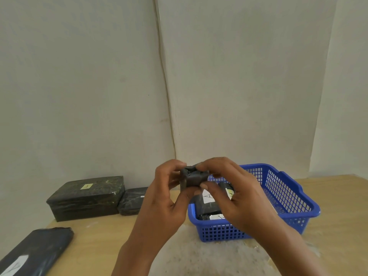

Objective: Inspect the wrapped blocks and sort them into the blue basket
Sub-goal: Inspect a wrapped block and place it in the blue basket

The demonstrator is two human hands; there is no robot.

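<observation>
A small block wrapped in black plastic (pixel 193 177) is held up in mid-air between both hands, above the left end of the blue basket (pixel 286 198). My left hand (pixel 165 198) grips its left side with thumb and fingers. My right hand (pixel 229 188) pinches its top and lower right edge. Inside the basket lie several black wrapped blocks with white labels marked "A" (pixel 208 197), partly hidden behind my right hand.
A large black wrapped block with a yellow label (pixel 87 198) stands at the back left against the wall, with a smaller wrapped block (pixel 132 200) beside it. A long wrapped package with a white label (pixel 33 253) lies at the front left. The wooden table (pixel 95 242) has a worn pale patch near me.
</observation>
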